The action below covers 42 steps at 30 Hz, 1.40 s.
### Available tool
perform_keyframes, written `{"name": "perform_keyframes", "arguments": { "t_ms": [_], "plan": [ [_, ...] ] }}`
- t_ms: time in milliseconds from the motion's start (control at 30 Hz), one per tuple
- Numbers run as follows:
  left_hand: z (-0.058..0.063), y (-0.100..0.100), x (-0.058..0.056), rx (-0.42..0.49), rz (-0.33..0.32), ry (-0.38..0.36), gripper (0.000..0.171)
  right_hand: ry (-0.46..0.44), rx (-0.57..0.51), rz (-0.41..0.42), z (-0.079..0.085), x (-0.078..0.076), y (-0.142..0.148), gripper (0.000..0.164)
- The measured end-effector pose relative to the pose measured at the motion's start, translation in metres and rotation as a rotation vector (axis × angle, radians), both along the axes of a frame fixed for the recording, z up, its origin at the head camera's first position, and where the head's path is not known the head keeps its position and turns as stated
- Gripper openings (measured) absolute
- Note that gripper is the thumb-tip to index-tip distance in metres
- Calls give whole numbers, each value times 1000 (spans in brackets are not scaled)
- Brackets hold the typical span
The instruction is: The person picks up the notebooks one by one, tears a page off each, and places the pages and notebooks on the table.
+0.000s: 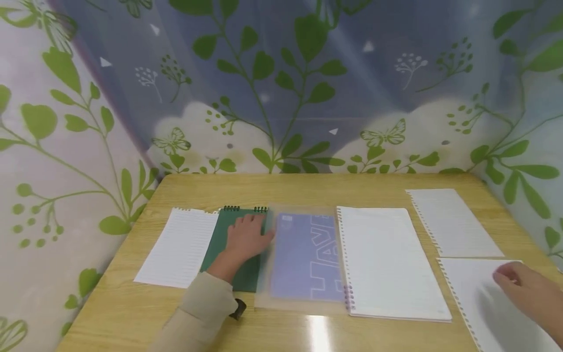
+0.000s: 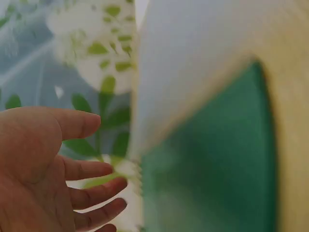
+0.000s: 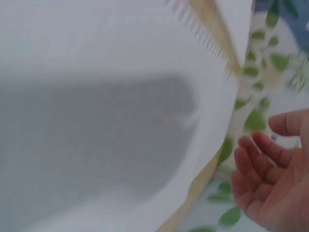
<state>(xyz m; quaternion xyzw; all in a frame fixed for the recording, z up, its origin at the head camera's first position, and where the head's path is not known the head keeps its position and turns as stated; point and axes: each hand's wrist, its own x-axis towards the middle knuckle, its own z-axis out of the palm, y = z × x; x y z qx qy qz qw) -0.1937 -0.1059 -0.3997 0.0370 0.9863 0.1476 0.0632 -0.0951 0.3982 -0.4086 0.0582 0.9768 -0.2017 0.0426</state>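
Observation:
My left hand [image 1: 248, 237] is over a green spiral notebook [image 1: 250, 276] with black rings at its top edge. In the left wrist view, that hand's fingers [image 2: 96, 193] are spread and relaxed, holding nothing, beside the green cover [image 2: 217, 164]. Whether they touch the cover cannot be told. At the right, my right hand [image 1: 530, 293] hovers over a loose white sheet [image 1: 470, 283] with a torn, perforated edge and casts a shadow on it. Loosely bent fingers [image 3: 246, 169] with nothing between them show in the right wrist view.
A lined sheet [image 1: 176, 249] lies left of the green notebook. Beside it on the right is a notebook with a translucent cover over a purple page [image 1: 294, 264], folded open to a white lined page [image 1: 391, 264]. Another torn sheet [image 1: 457, 225] lies farther back on the wooden table [image 1: 281, 188].

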Motion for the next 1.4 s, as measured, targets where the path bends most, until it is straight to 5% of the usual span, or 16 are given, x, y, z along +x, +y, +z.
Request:
{"name": "perform_keyframes", "arguments": {
  "t_ms": [133, 267, 533, 733, 967, 1100, 1233, 1400],
  "plan": [
    [-11, -19, 4, 53, 37, -44, 41, 43, 4, 291, 3, -14, -57, 31],
    [-24, -23, 5, 160, 47, -89, 33, 83, 77, 465, -7, -23, -109, 33],
    [-29, -20, 9, 281, 81, -76, 29, 68, 175, 462, -17, -33, -140, 29],
    [0, -9, 10, 553, 60, -8, 15, 58, 93, 464, -12, -38, -139, 25],
    [45, 40, 10, 826, -112, -53, 28, 15, -228, 524, 29, -62, -165, 40],
    [55, 73, 12, 917, -232, -99, 40, -65, -458, 502, 67, -72, -192, 54],
    [51, 95, 15, 854, -420, -122, 46, -135, -540, 365, 98, -78, -206, 70],
    [42, 106, 16, 682, -564, -124, 49, -156, -417, 258, 114, -83, -202, 79]
  ]
}}
